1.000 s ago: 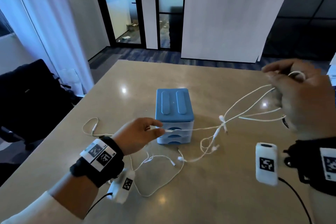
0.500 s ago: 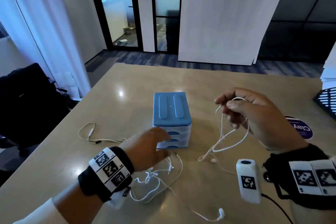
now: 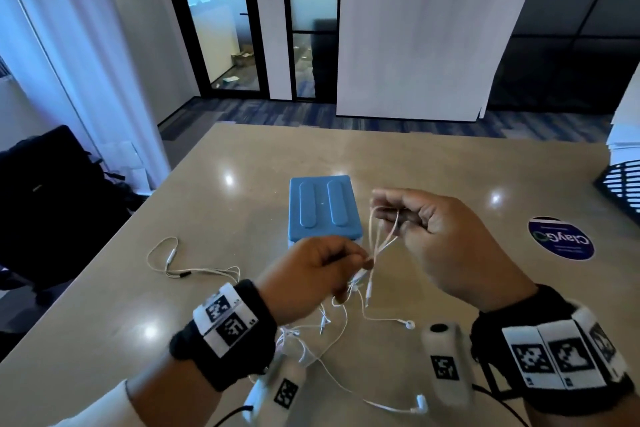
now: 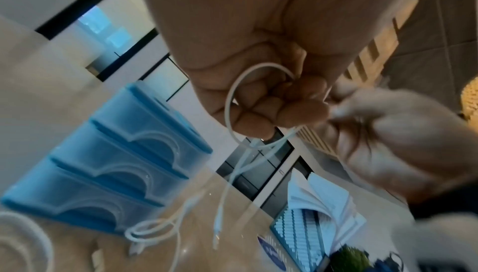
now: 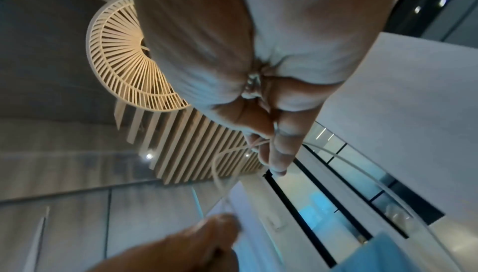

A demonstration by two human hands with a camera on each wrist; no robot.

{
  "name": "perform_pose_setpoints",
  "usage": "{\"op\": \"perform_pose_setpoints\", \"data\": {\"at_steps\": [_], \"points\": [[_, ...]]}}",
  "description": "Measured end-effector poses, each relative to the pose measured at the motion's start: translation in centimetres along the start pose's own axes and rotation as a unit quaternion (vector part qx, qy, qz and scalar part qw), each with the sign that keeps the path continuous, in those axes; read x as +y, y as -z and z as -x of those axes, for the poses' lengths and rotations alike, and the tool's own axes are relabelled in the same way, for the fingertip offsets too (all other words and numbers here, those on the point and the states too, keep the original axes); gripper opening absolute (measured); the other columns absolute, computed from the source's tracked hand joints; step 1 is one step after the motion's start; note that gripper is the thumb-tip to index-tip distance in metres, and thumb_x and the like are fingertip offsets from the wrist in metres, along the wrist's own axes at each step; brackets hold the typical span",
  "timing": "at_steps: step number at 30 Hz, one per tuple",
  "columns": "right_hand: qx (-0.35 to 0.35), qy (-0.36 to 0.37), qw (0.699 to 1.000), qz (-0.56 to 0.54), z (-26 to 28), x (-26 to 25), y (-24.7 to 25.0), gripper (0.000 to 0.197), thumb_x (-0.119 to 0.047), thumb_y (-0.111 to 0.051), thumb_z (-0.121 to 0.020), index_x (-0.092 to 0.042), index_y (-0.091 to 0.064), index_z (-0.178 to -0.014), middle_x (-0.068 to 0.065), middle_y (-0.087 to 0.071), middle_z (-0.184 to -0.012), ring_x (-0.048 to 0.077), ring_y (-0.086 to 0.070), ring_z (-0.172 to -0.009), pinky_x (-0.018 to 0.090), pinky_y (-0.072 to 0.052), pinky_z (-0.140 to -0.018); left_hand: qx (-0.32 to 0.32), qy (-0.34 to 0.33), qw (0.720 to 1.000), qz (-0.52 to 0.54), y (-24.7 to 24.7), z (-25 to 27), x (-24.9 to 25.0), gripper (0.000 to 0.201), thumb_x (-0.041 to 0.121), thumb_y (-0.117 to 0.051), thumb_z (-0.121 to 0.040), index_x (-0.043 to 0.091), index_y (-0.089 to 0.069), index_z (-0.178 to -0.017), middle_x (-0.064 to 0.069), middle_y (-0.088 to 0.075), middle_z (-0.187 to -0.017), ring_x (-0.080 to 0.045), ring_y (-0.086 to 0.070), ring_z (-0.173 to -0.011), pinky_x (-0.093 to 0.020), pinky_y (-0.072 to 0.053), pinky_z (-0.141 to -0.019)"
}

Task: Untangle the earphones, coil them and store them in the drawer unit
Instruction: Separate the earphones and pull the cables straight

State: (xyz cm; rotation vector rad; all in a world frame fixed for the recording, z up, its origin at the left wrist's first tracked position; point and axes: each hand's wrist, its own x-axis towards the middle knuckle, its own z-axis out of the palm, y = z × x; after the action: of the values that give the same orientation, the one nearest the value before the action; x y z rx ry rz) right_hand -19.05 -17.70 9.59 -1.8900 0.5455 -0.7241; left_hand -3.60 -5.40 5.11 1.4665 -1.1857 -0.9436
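We hold the white earphones [image 3: 381,239] raised above the bench [image 3: 433,163], in front of the blue drawer unit [image 3: 323,210]. Our right hand [image 3: 446,239] pinches a few loose loops; our left hand [image 3: 311,274] pinches the cable just below them. The coil is barely begun: most of the cable trails in a tangle toward the near edge, earbuds lying loose. A second earphone set [image 3: 173,263] lies untouched toward the left edge. All three drawers look shut; nothing appears stored yet.
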Motion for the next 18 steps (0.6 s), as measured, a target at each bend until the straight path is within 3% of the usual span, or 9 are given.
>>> {"op": "perform_pose_setpoints", "data": {"at_steps": [2,4,5,8,10,11,13,15,18], "points": [[0.008,-0.009,0.999,0.043,0.5,0.9,0.5,0.061,0.019,-0.045,-0.092,-0.032,-0.069,-0.115,-0.007,-0.077,-0.105,0.004,-0.073,-0.102,0.025,-0.057,-0.096,0.060,0.002,0.998,0.036,2.0,0.2,0.3,0.015,0.010,-0.056,-0.098,0.015,-0.069,-0.093,0.010,-0.068,-0.072,-0.012,-0.051,-0.053,-0.022,-0.047,-0.054],[0.010,-0.015,0.999,0.044,1.0,1.1,0.4,0.051,0.014,-0.053,-0.093,-0.031,-0.073,-0.107,-0.003,-0.079,-0.097,0.009,-0.075,-0.095,0.029,-0.060,-0.092,0.113,0.000,0.992,0.049,3.9,0.4,0.8,0.013,0.018,-0.065,-0.093,0.018,-0.066,-0.106,0.013,-0.057,-0.064,-0.011,-0.045,-0.053,-0.021,-0.043,-0.054],[0.007,-0.010,1.000,0.022,1.0,0.8,0.0,0.043,0.012,-0.057,-0.094,-0.025,-0.076,-0.103,0.000,-0.079,-0.094,0.013,-0.076,-0.091,0.030,-0.061,-0.088,0.112,-0.003,0.993,0.029,4.5,0.6,1.0,0.034,0.027,-0.072,-0.085,0.024,-0.062,-0.118,0.011,-0.054,-0.067,-0.010,-0.046,-0.054,-0.022,-0.043,-0.054],[-0.025,0.020,0.997,-0.072,0.7,-1.7,-2.6,0.025,0.010,-0.059,-0.096,-0.007,-0.076,-0.099,0.010,-0.079,-0.090,0.023,-0.078,-0.087,0.036,-0.064,-0.080,-0.015,0.020,0.997,-0.072,3.9,0.5,1.4,0.086,0.025,-0.086,-0.069,0.027,-0.041,-0.143,0.002,-0.063,-0.105,-0.012,-0.064,-0.076,-0.026,-0.055,-0.067],[-0.046,0.069,0.992,-0.093,0.3,-3.9,-4.5,0.023,0.010,-0.059,-0.096,-0.007,-0.076,-0.096,0.008,-0.078,-0.088,0.025,-0.078,-0.085,0.041,-0.065,-0.077,-0.067,-0.001,0.997,-0.046,1.7,0.4,1.2,0.066,0.024,-0.087,-0.070,0.006,-0.058,-0.126,-0.012,-0.068,-0.110,-0.021,-0.070,-0.095,-0.038,-0.059,-0.082],[-0.052,0.097,0.990,-0.089,0.0,-5.0,-5.2,0.024,0.009,-0.059,-0.096,-0.009,-0.076,-0.095,0.004,-0.078,-0.085,0.021,-0.078,-0.082,0.040,-0.065,-0.075,-0.045,-0.005,0.999,0.004,1.0,0.5,1.5,0.045,0.027,-0.085,-0.073,0.002,-0.069,-0.107,-0.013,-0.073,-0.097,-0.021,-0.073,-0.089,-0.035,-0.060,-0.078],[-0.044,0.145,0.986,-0.066,-0.7,-6.4,-5.8,0.025,0.007,-0.060,-0.095,-0.013,-0.075,-0.096,-0.005,-0.075,-0.081,0.012,-0.076,-0.075,0.030,-0.063,-0.067,-0.027,0.006,0.991,0.129,0.4,0.9,2.3,0.014,0.005,-0.064,-0.091,-0.005,-0.071,-0.083,-0.002,-0.069,-0.059,-0.009,-0.067,-0.052,-0.017,-0.052,-0.048],[-0.001,0.171,0.984,-0.046,-1.5,-6.2,-5.3,0.022,0.005,-0.061,-0.095,-0.013,-0.074,-0.098,-0.006,-0.075,-0.086,0.012,-0.075,-0.074,0.025,-0.060,-0.063,0.022,0.045,0.979,0.196,1.9,1.1,3.2,0.029,0.011,-0.048,-0.100,-0.005,-0.063,-0.082,0.004,-0.052,-0.044,-0.007,-0.046,-0.034,-0.016,-0.032,-0.035],[0.085,0.069,0.992,-0.062,-3.0,-1.7,-4.3,0.026,0.003,-0.060,-0.094,-0.019,-0.072,-0.103,-0.001,-0.074,-0.102,0.016,-0.076,-0.076,0.030,-0.061,-0.060,0.058,0.032,0.965,0.253,6.5,2.3,5.0,0.039,0.039,-0.046,-0.097,0.019,-0.060,-0.067,0.006,-0.030,-0.046,-0.007,-0.019,-0.038,-0.022,-0.011,-0.043]]}}
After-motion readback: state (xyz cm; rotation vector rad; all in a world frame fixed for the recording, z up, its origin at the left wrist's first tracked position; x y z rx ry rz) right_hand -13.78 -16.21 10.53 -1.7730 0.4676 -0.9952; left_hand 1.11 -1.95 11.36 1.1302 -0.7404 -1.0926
